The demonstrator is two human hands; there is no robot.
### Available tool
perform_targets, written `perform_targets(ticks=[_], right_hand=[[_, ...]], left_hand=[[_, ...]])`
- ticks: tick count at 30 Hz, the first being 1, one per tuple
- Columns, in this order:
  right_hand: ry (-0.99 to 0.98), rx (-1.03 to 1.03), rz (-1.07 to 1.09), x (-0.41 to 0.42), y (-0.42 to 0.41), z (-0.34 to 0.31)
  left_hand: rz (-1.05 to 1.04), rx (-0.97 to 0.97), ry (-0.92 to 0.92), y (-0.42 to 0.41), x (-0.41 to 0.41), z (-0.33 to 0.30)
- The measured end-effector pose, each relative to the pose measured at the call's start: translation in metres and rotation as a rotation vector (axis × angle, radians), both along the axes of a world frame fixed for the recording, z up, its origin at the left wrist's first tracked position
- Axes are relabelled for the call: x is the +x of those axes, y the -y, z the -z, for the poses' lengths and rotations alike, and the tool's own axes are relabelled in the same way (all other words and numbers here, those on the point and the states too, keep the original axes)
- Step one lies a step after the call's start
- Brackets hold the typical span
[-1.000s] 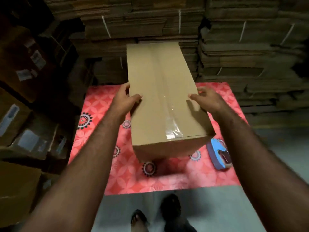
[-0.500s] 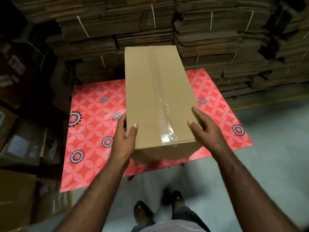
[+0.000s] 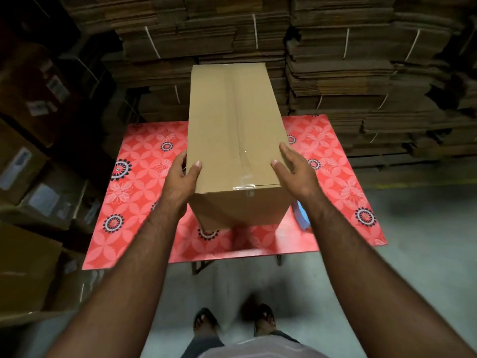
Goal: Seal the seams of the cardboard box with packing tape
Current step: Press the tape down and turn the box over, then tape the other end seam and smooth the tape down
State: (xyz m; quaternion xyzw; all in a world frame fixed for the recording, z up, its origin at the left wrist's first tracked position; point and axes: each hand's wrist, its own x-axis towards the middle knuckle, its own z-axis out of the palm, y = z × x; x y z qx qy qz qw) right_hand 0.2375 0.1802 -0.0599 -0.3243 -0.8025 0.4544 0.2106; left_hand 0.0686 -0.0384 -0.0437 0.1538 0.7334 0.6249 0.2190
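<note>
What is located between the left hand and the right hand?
In the head view, the taped cardboard box lies between left hand and right hand.

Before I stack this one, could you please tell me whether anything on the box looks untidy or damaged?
Only the clear tape at the near end of the cardboard box: it looks wrinkled and bunched where it folds over the top edge. The cardboard itself shows no dents or tears.
</note>
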Motion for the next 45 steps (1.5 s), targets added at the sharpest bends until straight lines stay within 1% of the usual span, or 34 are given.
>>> perform_targets(ticks=[2,3,4,6,7,8,9,10,11,13,14,17,20,22,24,25,26,28,29,30,32,33,34,36,38,39,40,42,45], right_hand=[[0.005,0.008,-0.036,-0.004,-0.008,0.003],[-0.014,-0.032,-0.066,-0.004,-0.011,0.002],[-0.060,-0.125,-0.098,-0.002,-0.013,0.001],[-0.207,-0.373,-0.118,0.010,-0.018,-0.003],[-0.248,-0.469,-0.070,0.019,-0.023,-0.001],[-0.258,-0.513,0.010,0.029,-0.026,0.002],[-0.229,-0.511,0.111,0.040,-0.030,0.009],[-0.131,-0.454,0.210,0.050,-0.035,0.021],[0.031,-0.341,0.262,0.060,-0.041,0.036],[0.353,-0.122,0.208,0.075,-0.045,0.071],[0.446,-0.054,0.162,0.079,-0.045,0.087],[0.531,0.038,0.082,0.075,-0.040,0.114],[0.616,0.071,0.091,0.067,-0.034,0.124],[0.599,0.084,0.125,0.064,-0.035,0.123],[0.575,0.040,0.156,0.067,-0.040,0.117],[0.545,-0.031,0.176,0.071,-0.044,0.111],[0.476,-0.144,0.200,0.076,-0.047,0.103],[0.256,-0.384,0.253,0.092,-0.046,0.081],[0.144,-0.468,0.268,0.100,-0.044,0.068],[0.055,-0.524,0.268,0.108,-0.041,0.054],[-0.095,-0.568,0.230,0.121,-0.035,0.024],[-0.160,-0.569,0.200,0.124,-0.030,0.008],[-0.206,-0.559,0.171,0.127,-0.025,-0.007],[-0.267,-0.507,0.115,0.130,-0.010,-0.039],[-0.287,-0.435,0.061,0.126,0.015,-0.068],[-0.286,-0.387,0.040,0.122,0.029,-0.081],[-0.277,-0.330,0.026,0.117,0.045,-0.091],[-0.240,-0.196,0.011,0.107,0.074,-0.106],[-0.182,-0.040,0.008,0.093,0.110,-0.119]], left_hand=[[-0.013,0.004,-0.012,-0.005,0.000,0.001],[-0.024,0.003,-0.017,-0.006,0.000,0.002],[-0.039,0.004,-0.023,-0.007,0.000,0.003],[-0.067,0.002,-0.033,-0.008,0.001,0.005],[-0.074,-0.002,-0.035,-0.009,0.003,0.006],[-0.079,-0.005,-0.035,-0.009,0.004,0.007],[-0.083,-0.009,-0.037,-0.009,0.005,0.007],[-0.086,-0.011,-0.040,-0.008,0.007,0.008],[-0.087,-0.015,-0.044,-0.007,0.007,0.009],[-0.085,-0.016,-0.042,-0.006,0.007,0.009],[-0.084,-0.020,-0.043,-0.006,0.006,0.009],[-0.060,-0.043,-0.057,-0.007,0.006,0.005],[-0.031,-0.046,-0.068,-0.007,0.005,0.001],[-0.017,-0.070,-0.080,-0.006,0.003,0.001],[-0.018,-0.139,-0.148,-0.006,0.002,0.002],[-0.025,-0.222,-0.238,-0.005,0.003,0.002],[-0.035,-0.336,-0.358,-0.005,0.003,0.003],[-0.060,-0.569,-0.597,-0.007,0.005,0.001],[-0.089,-0.616,-0.674,-0.009,0.009,-0.006],[-0.116,-0.602,-0.721,-0.012,0.014,-0.012],[-0.123,-0.488,-0.786,-0.021,0.027,-0.028],[-0.109,-0.404,-0.780,-0.026,0.032,-0.036],[-0.084,-0.310,-0.735,-0.032,0.039,-0.047],[-0.008,-0.142,-0.518,-0.041,0.054,-0.070],[0.123,0.005,-0.258,-0.046,0.071,-0.093],[0.186,0.053,-0.160,-0.046,0.078,-0.103],[0.241,0.075,-0.102,-0.044,0.084,-0.113],[0.321,0.077,-0.057,-0.038,0.091,-0.128],[0.359,0.064,0.005,-0.019,0.088,-0.143]])
